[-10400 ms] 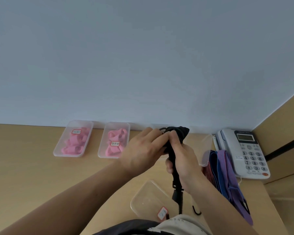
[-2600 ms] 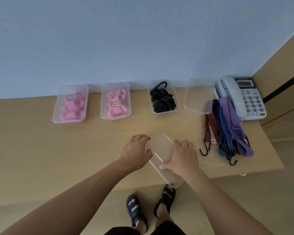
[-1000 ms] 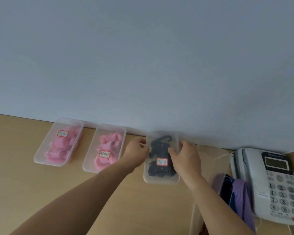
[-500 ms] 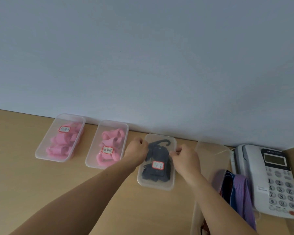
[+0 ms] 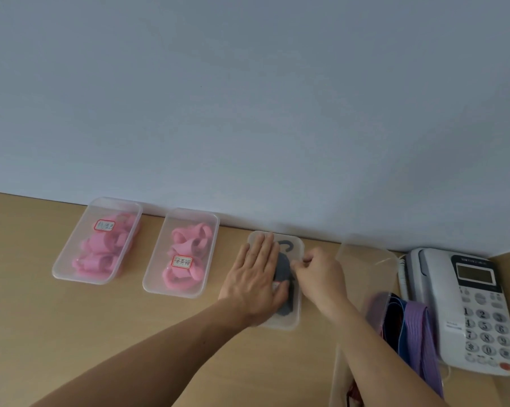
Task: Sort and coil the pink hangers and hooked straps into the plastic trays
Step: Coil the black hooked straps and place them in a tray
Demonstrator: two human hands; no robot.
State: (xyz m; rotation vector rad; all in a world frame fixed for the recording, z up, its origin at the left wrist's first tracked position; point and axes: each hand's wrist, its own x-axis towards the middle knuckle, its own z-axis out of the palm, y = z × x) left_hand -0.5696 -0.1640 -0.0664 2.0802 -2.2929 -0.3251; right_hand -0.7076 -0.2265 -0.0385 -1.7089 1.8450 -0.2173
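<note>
My left hand (image 5: 256, 277) lies flat, fingers straight, on the clear lid of the third tray (image 5: 289, 323), which holds coiled black hooked straps (image 5: 283, 264). My right hand (image 5: 321, 274) has curled fingers pinching the lid's right edge. To the left, two lidded, labelled trays stand by the wall: the far-left tray (image 5: 68, 262) and the second tray (image 5: 157, 277), both filled with pink hangers (image 5: 107, 251). Loose purple, blue and red hooked straps (image 5: 415, 327) lie at the right, partly behind my right forearm.
An empty clear tray (image 5: 362, 255) stands between the black-strap tray and a white desk phone (image 5: 471, 306). Another clear plastic piece (image 5: 339, 377) shows at the bottom right. The wooden desk (image 5: 71, 333) meets the wall just behind the trays.
The lid went onto the black-strap tray. My left hand has moved from the tray's left edge onto the lid and flattened out. My right hand stays at the right edge.
</note>
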